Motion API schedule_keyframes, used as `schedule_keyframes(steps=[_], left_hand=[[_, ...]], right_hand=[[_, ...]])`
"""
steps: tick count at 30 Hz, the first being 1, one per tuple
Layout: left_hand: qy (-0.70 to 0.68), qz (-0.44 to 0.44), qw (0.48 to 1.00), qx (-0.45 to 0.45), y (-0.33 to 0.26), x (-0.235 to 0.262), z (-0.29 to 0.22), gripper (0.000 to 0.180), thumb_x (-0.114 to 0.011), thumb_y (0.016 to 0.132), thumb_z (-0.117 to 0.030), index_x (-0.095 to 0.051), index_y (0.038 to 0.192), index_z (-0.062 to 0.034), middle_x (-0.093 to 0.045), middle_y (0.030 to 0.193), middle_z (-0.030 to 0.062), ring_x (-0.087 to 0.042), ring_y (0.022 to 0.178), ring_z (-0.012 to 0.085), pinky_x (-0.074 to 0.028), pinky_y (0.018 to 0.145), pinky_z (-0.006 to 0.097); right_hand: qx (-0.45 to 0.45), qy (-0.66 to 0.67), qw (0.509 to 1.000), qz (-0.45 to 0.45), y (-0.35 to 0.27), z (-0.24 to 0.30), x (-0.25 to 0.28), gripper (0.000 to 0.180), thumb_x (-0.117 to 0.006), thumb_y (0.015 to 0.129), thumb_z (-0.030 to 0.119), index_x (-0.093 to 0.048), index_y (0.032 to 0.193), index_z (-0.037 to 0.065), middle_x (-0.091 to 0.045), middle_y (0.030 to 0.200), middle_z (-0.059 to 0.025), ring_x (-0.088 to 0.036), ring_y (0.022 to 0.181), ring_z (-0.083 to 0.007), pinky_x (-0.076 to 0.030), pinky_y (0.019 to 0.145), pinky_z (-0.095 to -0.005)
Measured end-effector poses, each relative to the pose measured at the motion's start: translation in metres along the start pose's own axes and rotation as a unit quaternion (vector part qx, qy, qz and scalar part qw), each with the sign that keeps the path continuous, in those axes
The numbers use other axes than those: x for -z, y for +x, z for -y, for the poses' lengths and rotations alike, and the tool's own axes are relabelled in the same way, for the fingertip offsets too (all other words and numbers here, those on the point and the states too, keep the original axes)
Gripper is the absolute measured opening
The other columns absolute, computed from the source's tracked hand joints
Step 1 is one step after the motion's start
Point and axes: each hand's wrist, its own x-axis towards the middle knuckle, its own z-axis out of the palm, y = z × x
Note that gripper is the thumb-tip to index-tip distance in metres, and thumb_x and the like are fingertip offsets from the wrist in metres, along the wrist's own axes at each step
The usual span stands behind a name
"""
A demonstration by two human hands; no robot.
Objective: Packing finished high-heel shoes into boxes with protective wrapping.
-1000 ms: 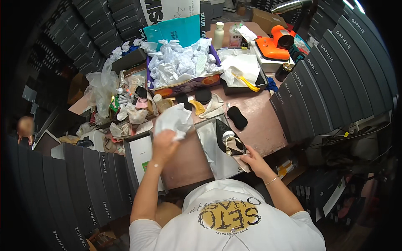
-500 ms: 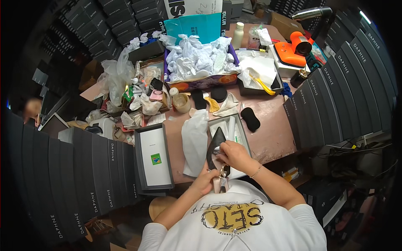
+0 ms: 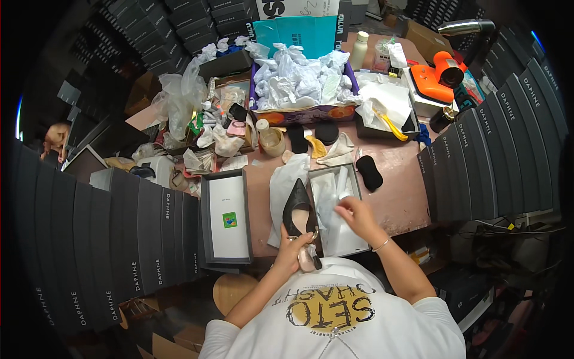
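Observation:
My left hand (image 3: 288, 251) is closed round the heel end of a black pointed shoe (image 3: 293, 202). The shoe's toe points away from me and its pale insole faces up. A pale strip with something shiny hangs by the heel, partly covered by my fingers. To the right, my right hand (image 3: 362, 221) hovers over an open shoebox (image 3: 357, 186) with its fingers drawn together; whatever they may hold is too small to name. White wrapping and clear plastic (image 3: 326, 194) lie in that box. A white cloth-like sheet (image 3: 286, 182) lies on the table beyond the shoe.
A grey box lid (image 3: 225, 191) lies left of the shoe. Stacked shoeboxes (image 3: 478, 155) wall the right side, and more (image 3: 128, 233) the left. Behind stand a purple box of crumpled paper (image 3: 304, 113), a jar (image 3: 272, 142), a black pad (image 3: 369, 173) and an orange device (image 3: 431, 84).
My right hand has drawn out of the shoe and moved right, over the open box. The shoe's opening now shows. My left hand keeps its hold, and the view has shifted slightly.

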Motion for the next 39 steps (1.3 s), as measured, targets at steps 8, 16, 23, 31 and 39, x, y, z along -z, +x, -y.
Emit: schedule_keyframes(steps=[8, 16, 23, 31, 39], left_hand=[[-0.066, 0.068, 0.994, -0.045, -0.018, -0.028, 0.012, 0.075, -0.049, 0.081, -0.001, -0.012, 0.140, -0.0286, -0.041, 0.124, 0.0083, -0.047, 0.115, 0.0231, -0.043, 0.096, 0.044], [0.105, 0.082, 0.990, 0.045, 0.028, 0.003, -0.057, 0.065, -0.039, 0.093, -0.060, -0.030, 0.141, -0.0180, -0.048, 0.127, 0.0151, -0.053, 0.111, 0.0275, -0.047, 0.090, 0.045], [0.150, 0.011, 0.987, 0.052, 0.097, 0.030, -0.042, 0.038, -0.049, 0.094, -0.044, -0.047, 0.113, -0.0113, -0.064, 0.083, 0.0163, -0.066, 0.072, 0.0256, -0.056, 0.064, 0.036], [0.119, -0.054, 0.991, 0.021, 0.084, 0.043, -0.053, 0.037, -0.053, 0.092, -0.047, -0.046, 0.105, -0.0122, -0.061, 0.079, 0.0137, -0.064, 0.067, 0.0245, -0.055, 0.060, 0.037], [-0.078, 0.034, 0.995, 0.057, 0.017, -0.010, -0.032, 0.050, -0.040, 0.096, -0.050, -0.054, 0.117, -0.0074, -0.063, 0.108, 0.0090, -0.061, 0.101, 0.0214, -0.051, 0.086, 0.037]], right_hand=[[0.136, -0.084, 0.961, 0.226, 0.027, 0.002, -0.091, 0.051, -0.036, 0.095, 0.046, -0.051, 0.110, 0.000, -0.052, 0.104, -0.0188, -0.047, 0.106, -0.0369, -0.025, 0.098, -0.0628], [0.105, -0.059, 0.969, 0.215, 0.024, 0.046, -0.063, 0.057, -0.039, 0.095, 0.048, -0.054, 0.091, -0.007, -0.057, 0.095, -0.0246, -0.053, 0.095, -0.0429, -0.039, 0.086, -0.0495], [0.127, -0.068, 0.961, 0.235, 0.012, 0.034, -0.097, 0.048, -0.034, 0.097, 0.042, -0.051, 0.116, 0.002, -0.053, 0.104, -0.0238, -0.048, 0.101, -0.0391, -0.030, 0.095, -0.0550], [0.130, -0.077, 0.944, 0.294, 0.021, 0.041, -0.116, 0.052, -0.025, 0.099, 0.045, -0.056, 0.115, 0.007, -0.057, 0.093, -0.0205, -0.051, 0.091, -0.0359, -0.035, 0.081, -0.0493], [0.058, -0.068, 0.984, 0.154, 0.000, 0.043, -0.083, 0.065, -0.039, 0.093, 0.054, -0.060, 0.095, -0.007, -0.058, 0.096, -0.0245, -0.052, 0.100, -0.0379, -0.024, 0.099, -0.0615]])
